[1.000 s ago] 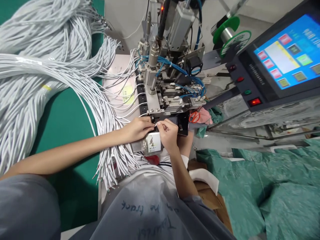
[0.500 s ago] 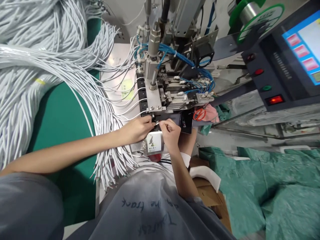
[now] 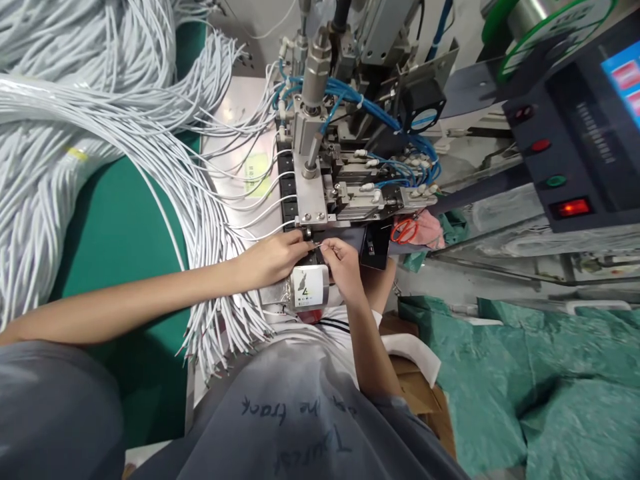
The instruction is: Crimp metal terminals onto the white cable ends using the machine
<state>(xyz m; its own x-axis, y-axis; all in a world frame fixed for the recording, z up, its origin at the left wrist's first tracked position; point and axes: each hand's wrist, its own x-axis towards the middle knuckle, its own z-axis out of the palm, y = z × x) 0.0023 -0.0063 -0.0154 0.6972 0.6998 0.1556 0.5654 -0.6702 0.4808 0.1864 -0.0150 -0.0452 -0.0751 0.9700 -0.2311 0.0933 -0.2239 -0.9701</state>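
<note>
My left hand (image 3: 275,260) is closed in a pinch at the front of the machine, on what looks like the end of a white cable (image 3: 317,245). Only a short, thin tip shows between the two hands. From the right, my right hand (image 3: 344,264) pinches at that same tip, thumb and forefinger together. Just behind the fingers is a row of black clamp blocks (image 3: 289,189) with white cables laid into it. Below my fingertips sits a metal box with a white label (image 3: 309,285).
A large bundle of white cables (image 3: 150,143) lies on the green mat (image 3: 115,227) at left. The machine's steel cylinder (image 3: 316,73) rises behind my hands. At right are a control box (image 3: 575,147), a solder spool (image 3: 550,27), orange scissors (image 3: 404,231) and green sheeting (image 3: 565,400).
The view has shifted slightly, so the machine and control box appear farther right. Both hands stay at nearly the same spot, still pinching, with the right fingers a little changed in pose.
</note>
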